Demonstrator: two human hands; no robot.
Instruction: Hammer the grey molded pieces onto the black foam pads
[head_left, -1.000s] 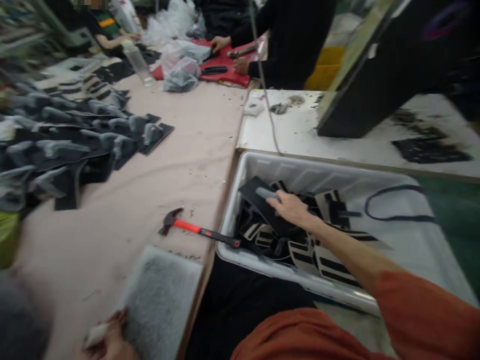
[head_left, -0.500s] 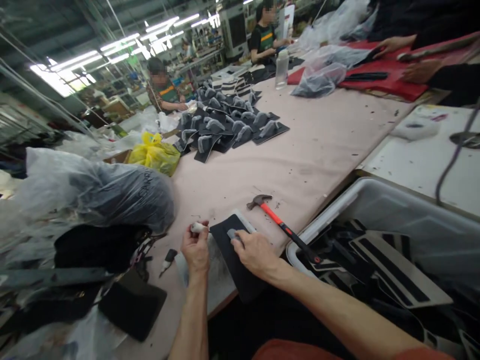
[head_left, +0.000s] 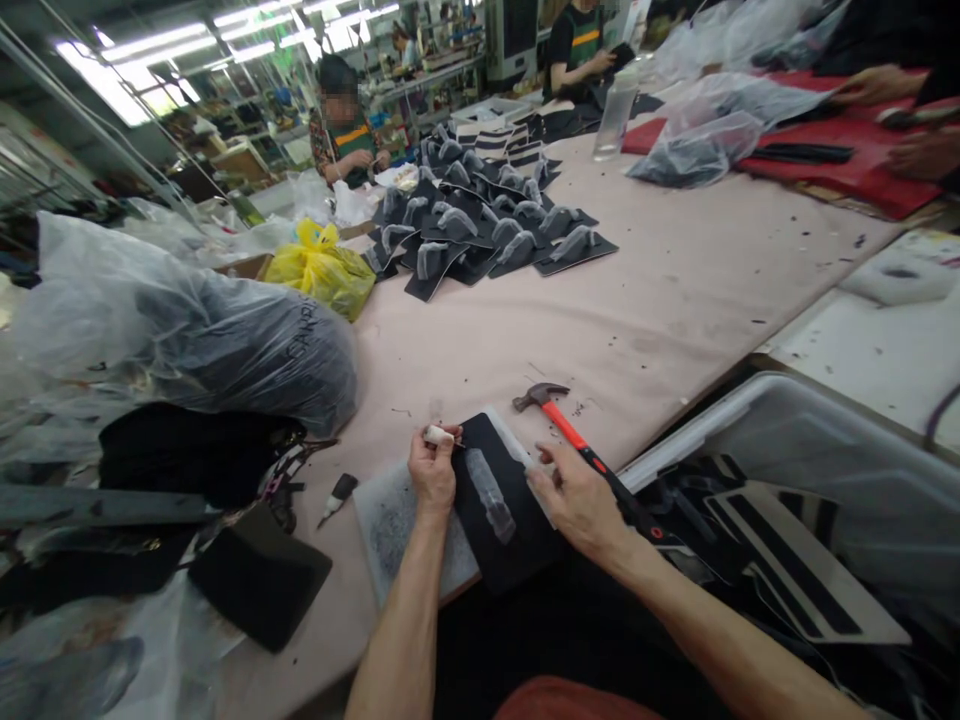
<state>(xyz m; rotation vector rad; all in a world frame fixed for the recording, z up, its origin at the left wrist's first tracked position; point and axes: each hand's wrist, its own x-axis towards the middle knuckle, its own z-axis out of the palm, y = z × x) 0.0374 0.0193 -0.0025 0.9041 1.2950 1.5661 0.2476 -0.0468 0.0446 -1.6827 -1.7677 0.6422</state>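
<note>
My left hand is closed round a small white-handled tool, whose thin dark tip points right, over the top left corner of a black panel. On the panel lies a handle wrapped in clear plastic. The panel rests tilted on a speckled grey-white board at the table's near edge. My right hand is at the panel's right edge, fingers apart, holding nothing. Just beyond it lies a claw hammer with a red and black grip, partly behind that hand.
A small black-and-white pointed tool lies left of the board. Stuffed plastic bags and a yellow bag stand left. Black panels with wrapped handles are heaped farther back. A grey bin holds cut pieces at right. Several people work beyond.
My right hand has come off the wrapped handle and moved right, its fingers opening. My left hand still holds the white-handled tool. The view has shifted a little.
</note>
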